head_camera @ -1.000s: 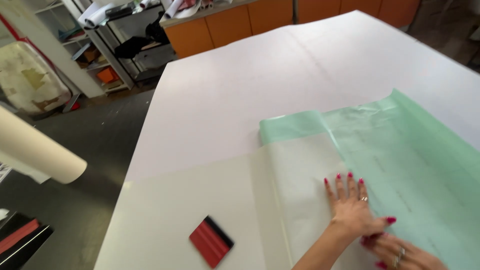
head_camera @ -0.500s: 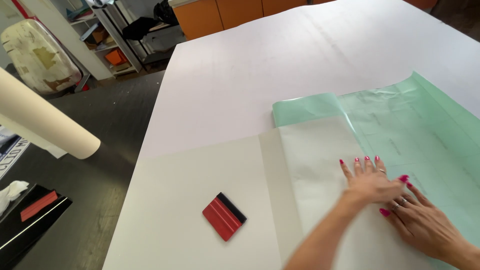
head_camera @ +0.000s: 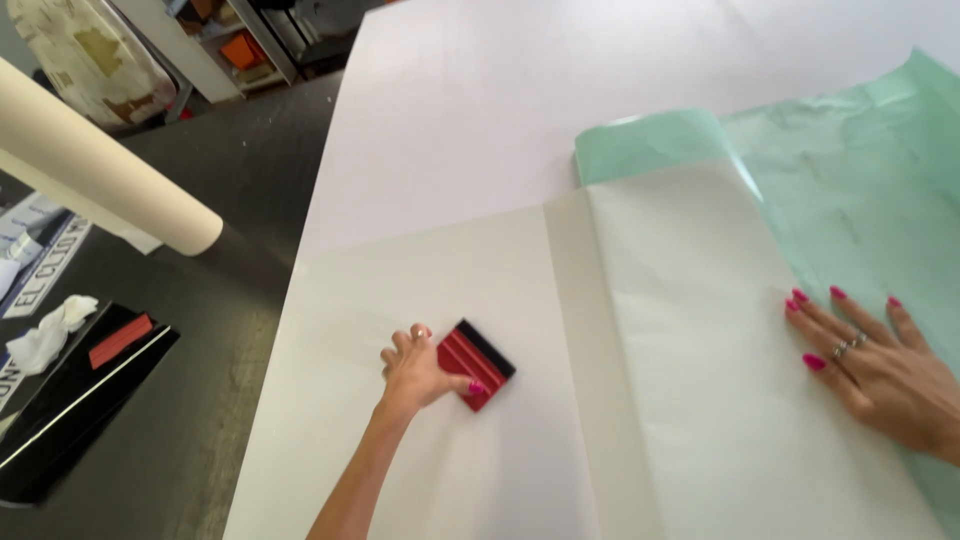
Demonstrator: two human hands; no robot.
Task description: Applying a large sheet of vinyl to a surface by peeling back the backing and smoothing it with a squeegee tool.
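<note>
Beside the white backing sheet (head_camera: 700, 350), the left hand (head_camera: 415, 370) closes on the red squeegee (head_camera: 475, 365) while the right hand (head_camera: 880, 365) lies flat, fingers spread, pinning the sheet's edge against green film (head_camera: 850, 180) not yet smoothed.

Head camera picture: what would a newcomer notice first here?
The left hand grips a small red squeegee on the cream sheet near the table's front left. To the right, the right hand, with pink nails and rings, lies flat where a white sheet meets the mint-green film. A cream roll juts in at far left.
</note>
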